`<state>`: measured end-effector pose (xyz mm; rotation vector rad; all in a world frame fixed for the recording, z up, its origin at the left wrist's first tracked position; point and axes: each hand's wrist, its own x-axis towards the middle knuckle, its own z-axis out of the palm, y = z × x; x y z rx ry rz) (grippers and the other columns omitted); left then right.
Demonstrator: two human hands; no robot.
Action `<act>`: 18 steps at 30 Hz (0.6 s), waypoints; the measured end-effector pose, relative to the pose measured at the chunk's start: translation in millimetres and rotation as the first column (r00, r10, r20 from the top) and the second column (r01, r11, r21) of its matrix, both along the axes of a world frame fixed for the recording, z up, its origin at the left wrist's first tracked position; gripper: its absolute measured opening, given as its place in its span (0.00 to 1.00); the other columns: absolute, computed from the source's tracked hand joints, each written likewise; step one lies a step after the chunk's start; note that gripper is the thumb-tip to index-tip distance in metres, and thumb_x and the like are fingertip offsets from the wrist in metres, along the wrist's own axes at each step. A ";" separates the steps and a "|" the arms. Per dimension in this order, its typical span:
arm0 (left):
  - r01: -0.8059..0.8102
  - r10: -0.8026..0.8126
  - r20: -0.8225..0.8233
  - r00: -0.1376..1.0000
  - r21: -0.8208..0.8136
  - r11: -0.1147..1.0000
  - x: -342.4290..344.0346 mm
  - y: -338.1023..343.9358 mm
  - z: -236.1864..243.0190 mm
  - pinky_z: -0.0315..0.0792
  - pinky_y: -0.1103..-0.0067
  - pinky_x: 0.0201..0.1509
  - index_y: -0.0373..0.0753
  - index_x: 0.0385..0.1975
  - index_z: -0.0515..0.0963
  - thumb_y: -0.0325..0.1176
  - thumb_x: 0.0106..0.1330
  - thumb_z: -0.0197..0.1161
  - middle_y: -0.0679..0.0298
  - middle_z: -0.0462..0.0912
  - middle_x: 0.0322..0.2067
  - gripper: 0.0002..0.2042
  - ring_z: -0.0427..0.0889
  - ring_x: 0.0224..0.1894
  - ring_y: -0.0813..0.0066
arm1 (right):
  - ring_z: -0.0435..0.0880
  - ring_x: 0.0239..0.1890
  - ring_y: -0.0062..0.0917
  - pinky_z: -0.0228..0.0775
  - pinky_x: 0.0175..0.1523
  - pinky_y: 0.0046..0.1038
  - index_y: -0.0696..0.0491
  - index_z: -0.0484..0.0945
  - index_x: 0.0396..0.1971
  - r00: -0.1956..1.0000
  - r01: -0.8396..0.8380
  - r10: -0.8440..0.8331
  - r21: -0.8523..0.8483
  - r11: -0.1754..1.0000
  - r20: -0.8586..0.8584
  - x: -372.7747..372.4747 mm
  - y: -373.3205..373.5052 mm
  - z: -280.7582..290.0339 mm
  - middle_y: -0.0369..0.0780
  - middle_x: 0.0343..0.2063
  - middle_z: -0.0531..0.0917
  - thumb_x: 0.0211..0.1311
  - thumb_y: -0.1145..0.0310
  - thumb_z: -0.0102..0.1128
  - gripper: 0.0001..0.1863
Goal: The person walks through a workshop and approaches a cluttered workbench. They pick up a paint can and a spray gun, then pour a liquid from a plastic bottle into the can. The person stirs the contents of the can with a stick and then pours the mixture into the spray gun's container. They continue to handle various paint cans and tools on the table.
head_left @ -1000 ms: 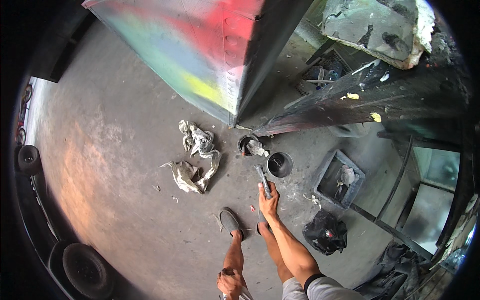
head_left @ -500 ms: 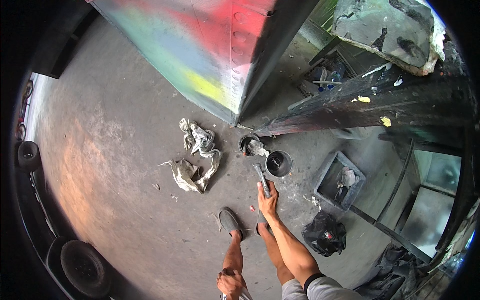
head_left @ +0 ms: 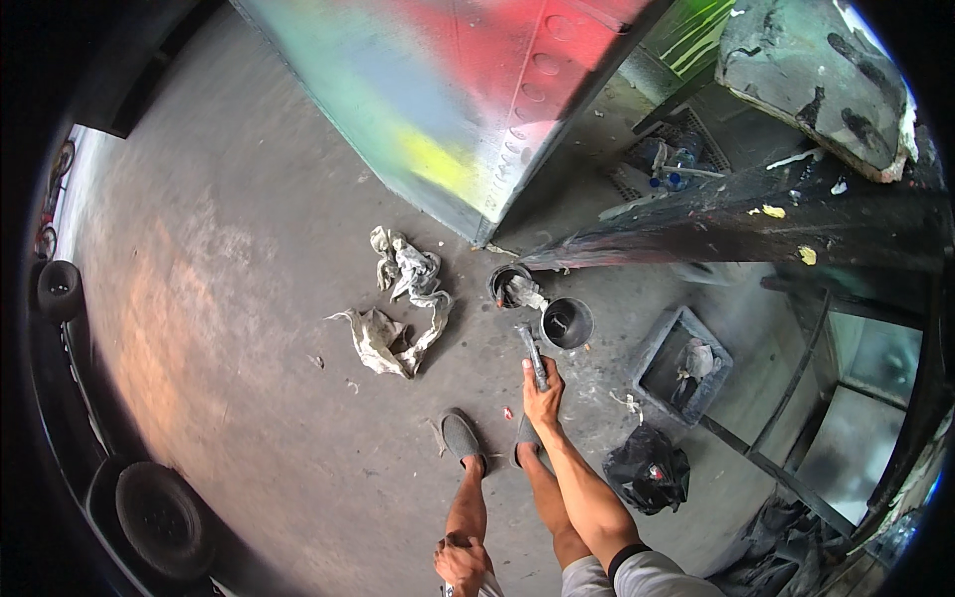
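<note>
Right fingers [head_left: 554, 377] partly hide grey tool [head_left: 533, 350].

Crumpled pale cloth [head_left: 416, 274] is lying on the grey floor [head_left: 249, 408] left of the frame's centre, while a panel [head_left: 408, 90] painted in red, yellow and green is filling much of the top. At the upper right a paint-stained slab [head_left: 796, 75] is showing above a long dark beam [head_left: 716, 227], with a crate [head_left: 714, 141] of plastic bottles [head_left: 682, 159] to the slab's left, and a grey tub [head_left: 710, 389] is sitting right of centre, with a black plastic bag [head_left: 645, 476] lower down. Two dark tyres [head_left: 164, 519] are showing toward the left edge.
</note>
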<state>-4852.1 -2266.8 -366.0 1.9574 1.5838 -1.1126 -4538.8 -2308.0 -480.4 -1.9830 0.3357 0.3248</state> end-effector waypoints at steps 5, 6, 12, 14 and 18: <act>0.022 -0.022 0.074 0.997 0.001 1.000 15.5 3.1 15.4 0.71 0.66 0.57 0.38 0.47 0.79 0.49 0.55 0.62 0.54 0.81 0.46 0.24 0.78 0.51 0.54 | 0.76 0.28 0.25 0.70 0.36 0.30 0.60 0.78 0.40 0.966 0.036 -0.018 -0.064 0.997 0.258 -3.2 -9.0 -35.7 0.40 0.26 0.80 0.65 0.58 0.62 0.18; 0.026 -0.026 0.092 0.995 0.002 1.000 13.9 2.6 16.0 0.71 0.66 0.57 0.38 0.47 0.79 0.49 0.55 0.61 0.54 0.81 0.46 0.24 0.78 0.51 0.54 | 0.79 0.29 0.25 0.71 0.36 0.29 0.61 0.79 0.41 0.995 0.078 -0.075 -0.047 0.996 0.066 -4.7 -9.0 -37.6 0.41 0.31 0.83 0.65 0.57 0.61 0.19; 0.035 -0.035 0.078 0.996 0.008 0.999 0.9 3.9 8.0 0.71 0.65 0.57 0.36 0.48 0.78 0.48 0.56 0.61 0.51 0.79 0.47 0.25 0.77 0.51 0.52 | 0.79 0.26 0.23 0.73 0.31 0.26 0.65 0.78 0.38 0.960 0.279 -0.276 0.067 0.958 -0.053 2.2 0.9 -33.7 0.40 0.25 0.80 0.65 0.57 0.61 0.21; 0.011 -0.009 0.086 0.996 -0.018 1.000 4.0 6.2 10.7 0.70 0.65 0.58 0.36 0.48 0.78 0.48 0.56 0.61 0.51 0.79 0.47 0.25 0.77 0.51 0.52 | 0.78 0.25 0.23 0.72 0.30 0.24 0.65 0.77 0.37 0.951 0.310 -0.309 0.062 0.949 -0.031 5.6 2.5 -32.7 0.40 0.24 0.79 0.65 0.57 0.62 0.21; -0.004 0.006 0.025 1.000 -0.047 0.999 -3.2 6.4 0.7 0.70 0.66 0.58 0.36 0.49 0.78 0.47 0.57 0.61 0.51 0.79 0.48 0.25 0.77 0.52 0.53 | 0.77 0.24 0.21 0.71 0.29 0.23 0.64 0.76 0.36 0.957 0.282 -0.284 0.054 0.958 0.053 8.6 -2.2 -40.1 0.38 0.23 0.78 0.64 0.57 0.63 0.21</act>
